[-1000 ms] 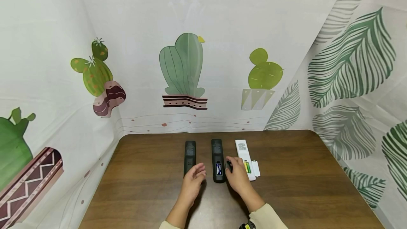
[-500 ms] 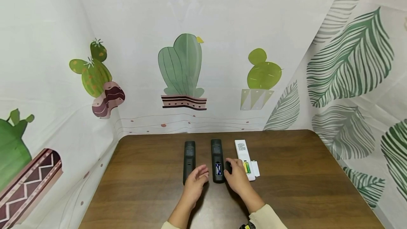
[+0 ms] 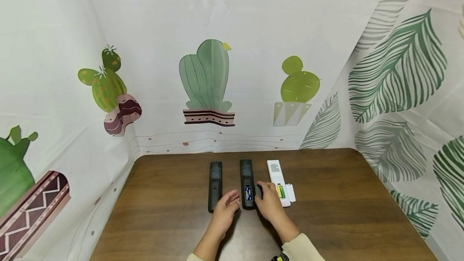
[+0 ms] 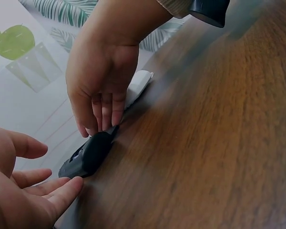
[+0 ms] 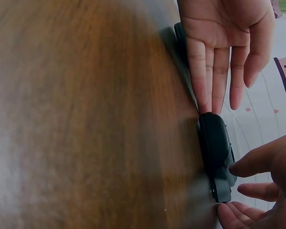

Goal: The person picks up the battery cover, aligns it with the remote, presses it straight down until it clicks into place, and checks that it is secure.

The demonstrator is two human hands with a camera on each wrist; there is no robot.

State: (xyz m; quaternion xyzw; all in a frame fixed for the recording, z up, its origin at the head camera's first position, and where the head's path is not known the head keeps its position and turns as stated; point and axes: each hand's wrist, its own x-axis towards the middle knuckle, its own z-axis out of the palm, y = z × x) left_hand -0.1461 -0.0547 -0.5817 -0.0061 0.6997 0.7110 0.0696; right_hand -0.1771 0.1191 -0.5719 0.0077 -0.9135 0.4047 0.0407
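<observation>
A black remote control (image 3: 246, 172) lies face down in the middle, its battery bay uncovered and blue batteries (image 3: 248, 193) showing inside. My left hand (image 3: 223, 212) is at its left side, fingers fairly straight, fingertips at or touching its edge; nothing is in that hand. On the other side, my right hand (image 3: 270, 204) pinches a small black battery cover (image 3: 259, 190) next to the remote. The right wrist view shows the thumb and fingertips about that cover (image 5: 222, 191), close against the remote; the hand partly hides it in the head view.
A second black remote (image 3: 215, 184), its back closed, lies to the left. To the right is a white remote (image 3: 276, 176) with a green battery (image 3: 280, 191) exposed and its white cover (image 3: 291, 193) beside it. The wooden table (image 3: 163, 204) meets a printed cloth (image 3: 253, 140) behind.
My left hand has moved slightly right, off the left remote and up to the middle one. The right hand stays with the black cover, with slight finger movement.
</observation>
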